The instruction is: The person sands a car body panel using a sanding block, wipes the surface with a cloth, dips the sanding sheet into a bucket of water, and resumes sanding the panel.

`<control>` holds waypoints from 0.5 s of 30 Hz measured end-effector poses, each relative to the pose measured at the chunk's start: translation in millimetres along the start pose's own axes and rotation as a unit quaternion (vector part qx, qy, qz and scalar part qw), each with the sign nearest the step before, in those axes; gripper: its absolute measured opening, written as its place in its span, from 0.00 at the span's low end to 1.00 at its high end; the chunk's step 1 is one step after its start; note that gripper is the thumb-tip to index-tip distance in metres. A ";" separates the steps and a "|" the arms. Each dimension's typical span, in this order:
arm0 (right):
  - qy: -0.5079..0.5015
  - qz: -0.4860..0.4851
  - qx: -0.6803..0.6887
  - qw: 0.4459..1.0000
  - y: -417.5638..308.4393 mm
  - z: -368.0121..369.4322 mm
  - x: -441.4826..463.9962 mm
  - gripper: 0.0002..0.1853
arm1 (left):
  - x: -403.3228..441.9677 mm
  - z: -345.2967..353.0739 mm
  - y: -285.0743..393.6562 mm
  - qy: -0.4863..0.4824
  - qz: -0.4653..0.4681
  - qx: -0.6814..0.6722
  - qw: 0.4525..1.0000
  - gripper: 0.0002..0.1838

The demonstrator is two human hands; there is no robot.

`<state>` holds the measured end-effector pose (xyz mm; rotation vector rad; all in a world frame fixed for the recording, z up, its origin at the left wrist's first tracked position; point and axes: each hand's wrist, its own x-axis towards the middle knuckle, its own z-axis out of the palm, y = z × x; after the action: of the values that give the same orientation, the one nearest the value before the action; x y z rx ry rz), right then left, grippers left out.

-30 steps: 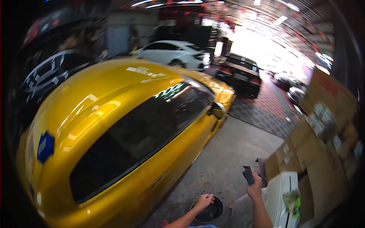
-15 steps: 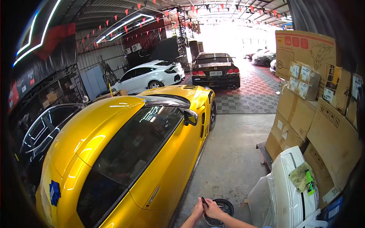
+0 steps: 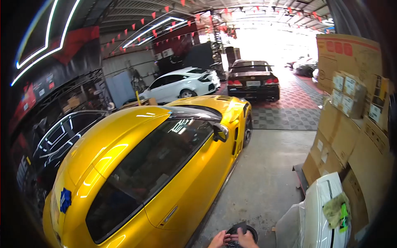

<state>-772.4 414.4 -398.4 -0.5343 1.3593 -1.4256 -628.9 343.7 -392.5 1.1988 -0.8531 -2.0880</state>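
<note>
Grey concrete floor (image 3: 264, 173) runs under a metal roof (image 3: 231, 5), with strong daylight washing out the far end. Nearest, at the lower edge, the person's two hands meet above a black bucket (image 3: 253, 233). The right hand (image 3: 247, 240) has its grip closed on a dark flat piece (image 3: 242, 227), which sticks up above the thumb, over the bucket. The left hand (image 3: 218, 240) points its fingers towards it; whether that grip holds anything I cannot tell.

To the right, a white panel (image 3: 321, 196) carries a dull green cloth (image 3: 333, 210) and a bright green item (image 3: 343, 218). On the other side stands a glossy yellow car (image 3: 186, 206), a crumpled blue cloth (image 3: 65, 201) on its rear. Stacked cardboard boxes (image 3: 337, 128) rise beyond the panel; a dark car (image 3: 53, 151) sits past the yellow one. Farther off, checkered tiles (image 3: 285, 113) lead to a black car (image 3: 253, 82), with a white car (image 3: 175, 84) beside it.
</note>
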 end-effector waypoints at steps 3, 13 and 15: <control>-0.162 0.121 0.123 0.972 10.1 27.5 -14.4 0.22 | -44.4 1.2 22.1 0.083 0.040 0.098 0.991 0.23; -0.240 0.051 -0.074 0.967 -209.4 45.7 -27.3 0.24 | -71.0 -49.8 96.7 0.095 0.224 0.077 0.967 0.21; -0.255 -0.023 0.013 0.967 -233.6 22.1 -28.5 0.22 | -79.3 -80.2 105.0 0.135 0.232 0.137 0.954 0.21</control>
<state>-829.6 384.9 -171.0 -0.8520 0.9179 -1.2268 -506.2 317.2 -303.0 1.2412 -1.1850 -1.4279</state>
